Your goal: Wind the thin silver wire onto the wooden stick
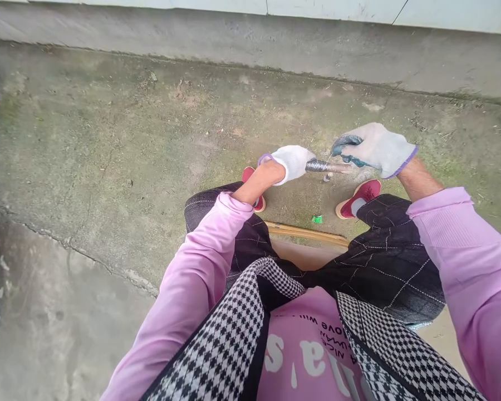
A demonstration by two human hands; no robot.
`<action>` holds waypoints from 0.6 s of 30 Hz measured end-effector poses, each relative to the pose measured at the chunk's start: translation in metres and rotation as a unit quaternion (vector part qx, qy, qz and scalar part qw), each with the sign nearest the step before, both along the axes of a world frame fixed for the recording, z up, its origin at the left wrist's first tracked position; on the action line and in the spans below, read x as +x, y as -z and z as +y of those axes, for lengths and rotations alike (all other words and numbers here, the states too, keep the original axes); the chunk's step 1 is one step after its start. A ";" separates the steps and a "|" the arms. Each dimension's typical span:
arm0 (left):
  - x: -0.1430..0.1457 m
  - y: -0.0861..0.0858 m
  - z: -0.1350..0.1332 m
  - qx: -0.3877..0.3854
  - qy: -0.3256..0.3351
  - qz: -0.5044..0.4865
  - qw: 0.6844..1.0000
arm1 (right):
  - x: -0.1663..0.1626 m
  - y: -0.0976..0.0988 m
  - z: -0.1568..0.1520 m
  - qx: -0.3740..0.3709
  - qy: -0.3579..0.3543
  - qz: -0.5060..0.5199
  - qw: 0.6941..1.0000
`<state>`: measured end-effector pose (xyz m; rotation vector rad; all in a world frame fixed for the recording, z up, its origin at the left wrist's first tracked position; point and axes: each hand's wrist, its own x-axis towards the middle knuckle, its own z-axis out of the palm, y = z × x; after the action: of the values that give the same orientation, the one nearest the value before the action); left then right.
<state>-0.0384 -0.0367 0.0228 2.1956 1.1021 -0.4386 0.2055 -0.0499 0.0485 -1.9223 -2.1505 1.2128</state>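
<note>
A short wire-wound rod point(323, 165) hung level above the concrete floor point(108, 167), between the knees. The left hand point(293, 162) had its fingers closed round one end (steadying it), the right hand point(376, 147) pinching the other.

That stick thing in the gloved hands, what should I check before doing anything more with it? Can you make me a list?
1. Left hand has a firm hold on the rod: ok, its glove wraps one end.
2. Right hand is on the rod: ok, its fingers pinch near the other end.
3. Both hands are gloved: ok, white work gloves with purple cuffs.
4. Feet are out of the way: ok, the red shoes sit apart on either side below the rod.
5. Ground underfoot is tidy: not ok, a small green scrap lies between the shoes.
6. What the rod is wound with: cannot tell, too small.
</note>
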 end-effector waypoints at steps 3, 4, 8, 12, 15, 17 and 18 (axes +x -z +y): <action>0.001 -0.011 -0.001 -0.092 -0.068 -0.085 0.990 | 0.009 0.010 0.003 -0.021 0.060 0.124 0.990; 0.001 -0.015 -0.001 -0.125 -0.113 -0.111 0.979 | 0.008 0.012 0.002 -0.031 0.086 0.172 0.981; -0.002 -0.023 0.006 -0.187 -0.259 -0.210 0.924 | -0.004 0.011 0.001 -0.035 0.182 0.269 0.945; -0.004 -0.013 0.020 -0.156 -0.349 -0.294 0.876 | -0.019 0.007 -0.001 -0.043 0.157 0.247 0.955; -0.007 -0.003 0.029 -0.110 -0.371 -0.281 0.878 | -0.026 0.001 -0.006 -0.063 0.091 0.212 0.971; -0.009 0.002 0.030 -0.050 -0.324 -0.200 0.923 | -0.028 -0.005 -0.010 -0.072 0.054 0.181 0.979; -0.009 0.004 0.029 -0.014 -0.284 -0.149 0.947 | -0.029 -0.008 -0.011 -0.073 0.040 0.160 0.984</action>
<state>-0.0476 -0.0079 0.0188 1.7323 1.4622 0.1261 0.1770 -0.0613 0.0567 -1.6984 -1.8534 1.5781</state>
